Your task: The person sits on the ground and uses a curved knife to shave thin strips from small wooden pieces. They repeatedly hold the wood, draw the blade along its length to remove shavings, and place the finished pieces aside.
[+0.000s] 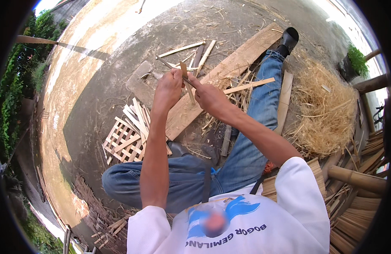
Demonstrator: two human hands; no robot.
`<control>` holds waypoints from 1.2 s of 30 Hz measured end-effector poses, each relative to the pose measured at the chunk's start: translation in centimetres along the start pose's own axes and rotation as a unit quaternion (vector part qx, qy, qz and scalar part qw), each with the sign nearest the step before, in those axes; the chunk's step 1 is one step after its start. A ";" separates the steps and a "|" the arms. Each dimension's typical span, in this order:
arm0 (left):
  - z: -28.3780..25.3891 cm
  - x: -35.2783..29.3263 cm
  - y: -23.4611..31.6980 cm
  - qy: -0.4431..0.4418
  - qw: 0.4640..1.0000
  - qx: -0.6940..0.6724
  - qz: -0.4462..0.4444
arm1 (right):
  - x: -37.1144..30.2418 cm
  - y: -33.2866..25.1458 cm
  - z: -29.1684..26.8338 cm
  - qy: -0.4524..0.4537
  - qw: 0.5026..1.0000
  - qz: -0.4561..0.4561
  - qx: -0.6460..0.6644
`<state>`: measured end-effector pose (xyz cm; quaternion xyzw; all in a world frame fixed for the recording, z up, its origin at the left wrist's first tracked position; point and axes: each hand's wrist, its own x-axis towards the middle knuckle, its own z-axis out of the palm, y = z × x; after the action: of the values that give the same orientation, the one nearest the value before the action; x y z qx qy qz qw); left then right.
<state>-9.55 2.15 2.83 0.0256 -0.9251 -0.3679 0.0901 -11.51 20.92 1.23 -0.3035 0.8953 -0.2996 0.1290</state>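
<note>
My left hand point(169, 88) is closed in a fist around a thin bamboo strip point(190, 94), whose lower end hangs over the plank. Close beside it, my right hand point(209, 98) is closed on what looks like a slim dark knife point(163, 62), its index finger lying along it. Knife and strip cross between the two hands, and the fingers partly hide where they touch. Beneath both hands a long wooden plank point(242, 53) slopes across the floor, up to my outstretched leg.
At left lies a woven bamboo lattice point(122, 142) with loose strips point(138, 118) on it. Beyond my hands are more strips point(206, 57) and a flat stone block point(139, 82). A heap of shavings point(324, 110) sits right of my leg, near bamboo poles point(356, 178).
</note>
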 end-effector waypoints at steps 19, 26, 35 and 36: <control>0.1 -2.0 6.0 0.023 0.988 0.016 -0.154 | 0.4 7.2 7.0 -0.061 0.977 0.138 0.153; 1.6 -2.3 2.7 0.121 0.975 -0.178 -0.044 | 0.7 5.0 5.5 -0.076 0.984 0.105 0.125; 2.8 -1.8 0.6 0.189 0.955 -0.215 -0.071 | -1.5 5.4 6.5 -0.065 0.990 0.054 0.116; 2.9 -1.8 0.7 0.190 0.954 -0.221 -0.071 | -1.3 6.0 6.7 -0.099 0.981 0.063 0.157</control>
<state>-8.35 4.80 0.95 0.1402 -0.7823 -0.5571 0.2408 -10.55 22.50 -7.66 -0.2506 0.8374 -0.3959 0.2814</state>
